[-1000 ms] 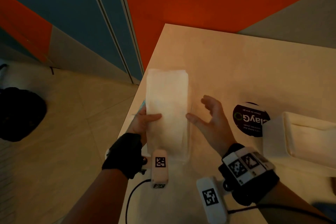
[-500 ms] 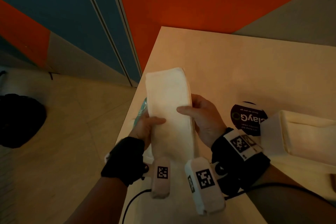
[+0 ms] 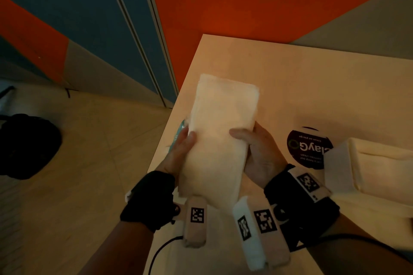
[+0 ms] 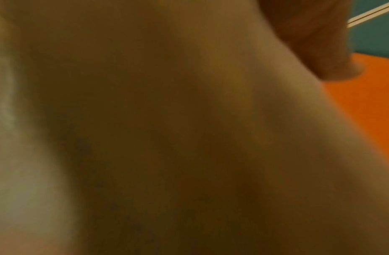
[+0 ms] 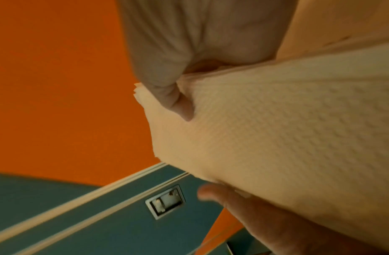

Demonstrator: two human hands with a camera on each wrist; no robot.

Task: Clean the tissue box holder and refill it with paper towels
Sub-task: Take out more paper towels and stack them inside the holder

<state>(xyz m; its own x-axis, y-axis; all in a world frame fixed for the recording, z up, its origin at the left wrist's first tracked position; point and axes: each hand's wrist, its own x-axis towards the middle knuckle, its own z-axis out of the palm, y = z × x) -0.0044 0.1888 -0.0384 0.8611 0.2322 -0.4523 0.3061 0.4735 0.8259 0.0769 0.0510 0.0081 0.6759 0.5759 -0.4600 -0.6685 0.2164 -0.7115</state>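
Note:
A thick white stack of paper towels (image 3: 218,138) is lifted above the table, held lengthwise between both hands. My left hand (image 3: 182,147) grips its left edge, thumb on top. My right hand (image 3: 254,152) grips the right edge, thumb across the top and fingers underneath. In the right wrist view the embossed stack of paper towels (image 5: 276,131) fills the frame, with the thumb (image 5: 163,82) pressed into it. The left wrist view is blurred by the stack of paper towels (image 4: 167,138) up close. The white tissue box holder (image 3: 371,163) lies on the table at the right.
A round black sticker (image 3: 306,147) sits on the pale table (image 3: 290,78) beside the holder. A teal packet (image 3: 180,134) peeks out by the table's left edge, behind my left hand. Orange and blue wall panels rise beyond. A black bag (image 3: 26,145) lies on the floor at left.
The stack lay flat on the table under my left hand while my right hand hovered open. Now both hands grip it and have lifted it, tilted toward the right.

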